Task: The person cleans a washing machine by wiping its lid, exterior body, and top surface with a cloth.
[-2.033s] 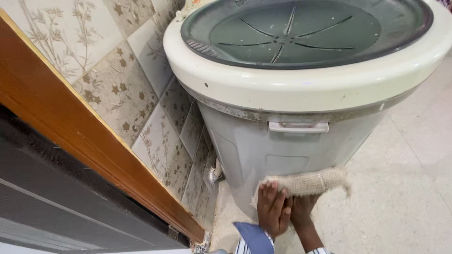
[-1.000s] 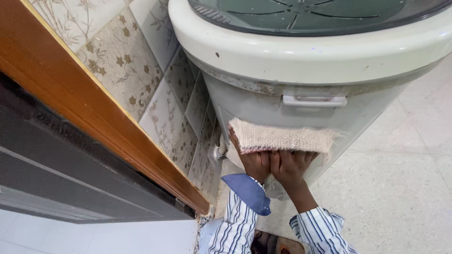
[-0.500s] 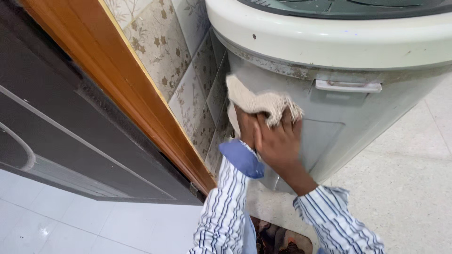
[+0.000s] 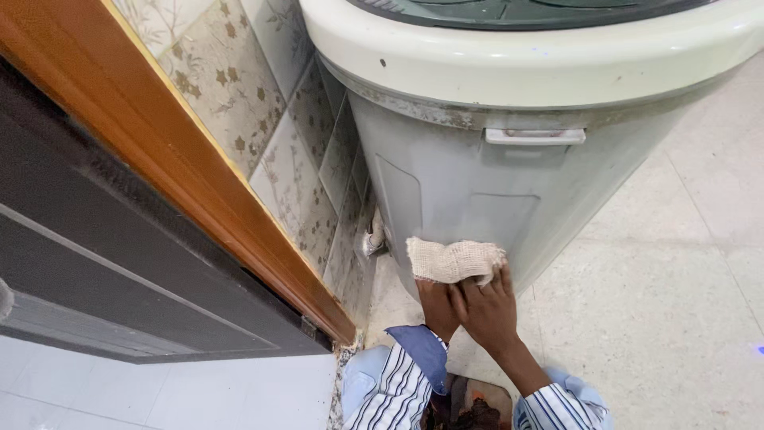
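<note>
Hands work low on the grey washing machine (image 4: pixel 485 199) in the head view: the right hand (image 4: pixel 493 306) and left hand (image 4: pixel 436 306) lie side by side, fingers closed over a beige cloth (image 4: pixel 454 260) pressed flat to the drum wall near its base, beside the patterned wall tiles (image 4: pixel 294 175). Wiping the lower side seems the step in hand; the left palm is partly hidden. Next, firm even pressure across the dusty panel.

Floral wall tiles (image 4: pixel 239 87), wooden door frame (image 4: pixel 175 175), floor (image 4: pixel 676 302).
</note>
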